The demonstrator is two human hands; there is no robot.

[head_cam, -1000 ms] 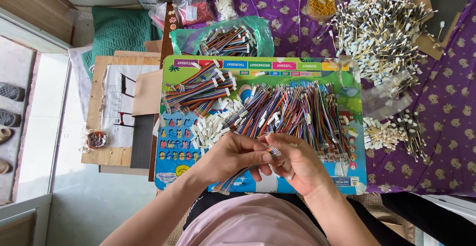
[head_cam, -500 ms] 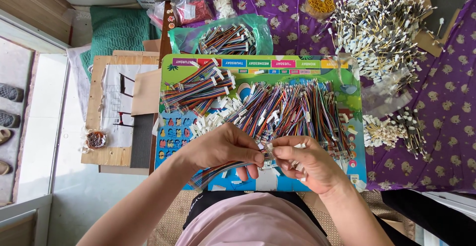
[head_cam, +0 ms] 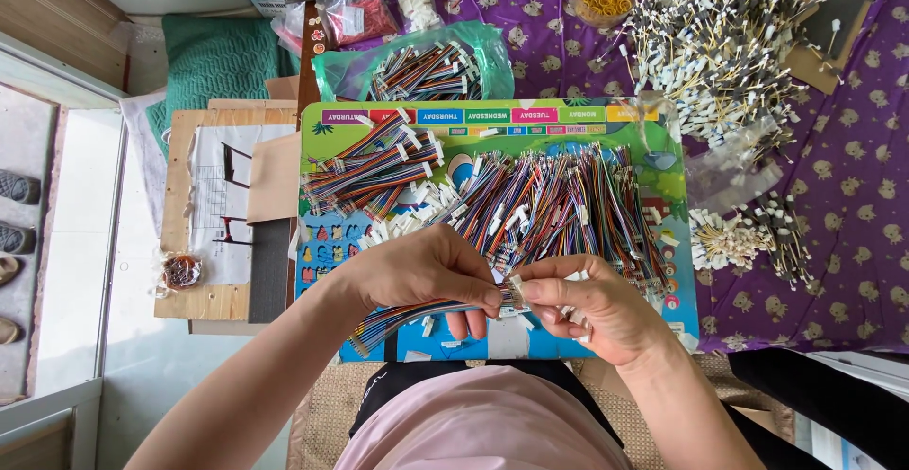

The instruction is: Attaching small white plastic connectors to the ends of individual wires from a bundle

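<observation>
A purple patterned cloth (head_cam: 833, 271) covers the surface, and on it lies the landmark, a bright green and blue picture board (head_cam: 653, 153). Beyond the board's far right corner sprawls a big heap of white-tipped wires (head_cam: 720, 35); off its right edge sit two smaller bunches of the same kind (head_cam: 748, 238). Just past its far edge lies a green plastic bag of multicoloured cables (head_cam: 426, 68), and to its left a wooden panel (head_cam: 175, 233) carries a printed sheet. On the board itself, a wide spread of rainbow ribbon cables (head_cam: 559, 205) fills the middle, with a tidier stack (head_cam: 365, 172) at the far left corner. Over the board's near edge the two hands meet. The left hand (head_cam: 426, 271) has thumb and forefinger pressed together on a single rainbow ribbon cable (head_cam: 398, 317), which trails from the pinch toward the board's near left corner. The right hand (head_cam: 592, 304) closes its fingertips on what seems to be the cable's small white connector (head_cam: 516, 290), right between the two hands; the grip is partly hidden.
</observation>
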